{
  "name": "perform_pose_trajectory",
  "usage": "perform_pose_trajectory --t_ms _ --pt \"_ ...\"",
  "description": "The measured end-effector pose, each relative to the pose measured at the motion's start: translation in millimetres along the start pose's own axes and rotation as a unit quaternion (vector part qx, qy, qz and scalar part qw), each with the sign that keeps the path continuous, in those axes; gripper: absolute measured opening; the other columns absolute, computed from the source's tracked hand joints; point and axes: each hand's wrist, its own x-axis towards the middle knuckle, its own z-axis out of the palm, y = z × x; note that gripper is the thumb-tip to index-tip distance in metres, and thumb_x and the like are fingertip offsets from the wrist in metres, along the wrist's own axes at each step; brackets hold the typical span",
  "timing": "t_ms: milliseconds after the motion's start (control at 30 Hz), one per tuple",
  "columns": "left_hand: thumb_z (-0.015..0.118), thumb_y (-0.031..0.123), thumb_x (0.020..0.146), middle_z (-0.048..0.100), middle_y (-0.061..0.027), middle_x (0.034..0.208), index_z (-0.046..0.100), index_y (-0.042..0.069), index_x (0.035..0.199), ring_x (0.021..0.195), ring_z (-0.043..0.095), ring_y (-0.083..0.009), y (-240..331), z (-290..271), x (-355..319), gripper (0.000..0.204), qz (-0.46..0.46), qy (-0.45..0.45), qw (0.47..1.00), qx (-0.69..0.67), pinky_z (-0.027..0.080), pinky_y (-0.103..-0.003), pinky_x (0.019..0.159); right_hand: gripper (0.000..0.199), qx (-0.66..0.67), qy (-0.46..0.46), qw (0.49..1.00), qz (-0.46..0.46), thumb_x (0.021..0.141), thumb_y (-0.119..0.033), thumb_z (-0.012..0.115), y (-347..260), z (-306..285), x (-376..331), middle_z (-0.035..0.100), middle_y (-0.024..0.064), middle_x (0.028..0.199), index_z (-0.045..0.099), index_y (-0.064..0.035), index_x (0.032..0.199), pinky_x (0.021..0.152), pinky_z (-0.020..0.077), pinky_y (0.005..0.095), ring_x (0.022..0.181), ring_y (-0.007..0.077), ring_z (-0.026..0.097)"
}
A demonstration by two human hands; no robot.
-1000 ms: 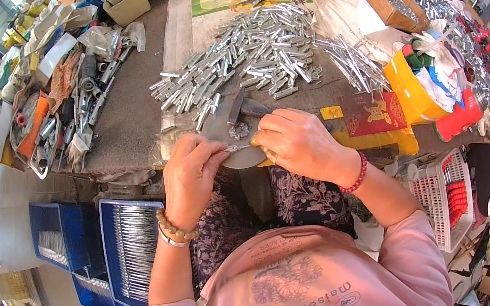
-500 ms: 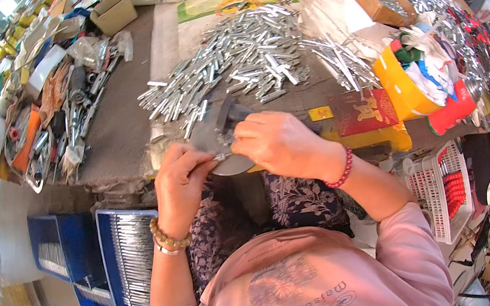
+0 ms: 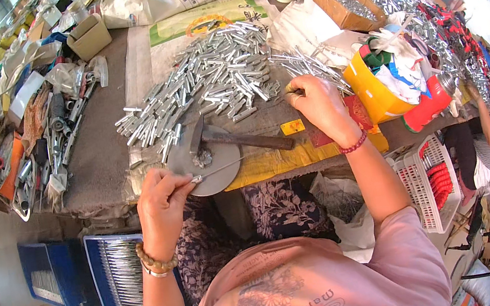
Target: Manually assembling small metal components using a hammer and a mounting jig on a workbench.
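Observation:
My left hand [image 3: 167,205] is closed, pinching the near end of a thin metal rod [image 3: 219,169] by its small silvery fitting. The rod points right across a round grey plate [image 3: 229,156] at the table's front edge. A hammer [image 3: 249,139] lies with its head on that plate and its wooden handle stretching right. Small metal bits [image 3: 202,158] sit beside the hammer head. My right hand [image 3: 319,103] is raised near the smaller bundle of slim metal rods [image 3: 307,66], fingers curled together; whatever they hold, if anything, is too small to make out.
A large heap of silvery metal tubes [image 3: 213,74] covers a sack at mid-table. To the right stand a yellow container [image 3: 373,91] of cloths, a red flask [image 3: 429,104] and a cardboard box [image 3: 325,9]. Tools clutter the left. Below are blue bins [image 3: 96,285] and a white basket [image 3: 414,190].
My right hand has moved away from my left, rightward and farther out towards the slim rods. The left hand keeps its pinch, and the rod and hammer now show plainly. The whole view has shifted.

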Motion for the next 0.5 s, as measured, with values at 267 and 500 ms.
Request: perform_pose_trajectory --t_ms 267,500 --pt "0.084 -0.001 0.083 0.062 -0.0086 0.086 0.077 0.003 0.096 0.078 0.063 -0.0255 3.6 -1.5 -0.3 0.016 -0.012 -0.003 1.0 0.0 0.05 -0.034 0.069 0.015 -0.013 -0.054 0.998 0.025 0.088 -0.019 0.078 -4.9 11.5 7.1 0.073 0.0138 0.105 0.076 -0.0068 0.096 0.086 0.0571 0.0481 0.099 0.0377 0.072" --pt "0.084 0.0 0.082 0.064 -0.0089 0.09 0.078 0.004 0.097 0.081 0.065 -0.0282 -0.4 -2.0 -3.6 0.016 -0.014 0.002 1.0 0.007 0.052 -0.036 0.071 0.011 0.092 -0.079 0.992 -0.019 0.087 -0.014 0.076 -31.3 1.6 -0.9 0.072 0.0135 0.099 0.073 -0.0054 0.094 0.08 0.0575 0.0466 0.091 0.0373 0.072"
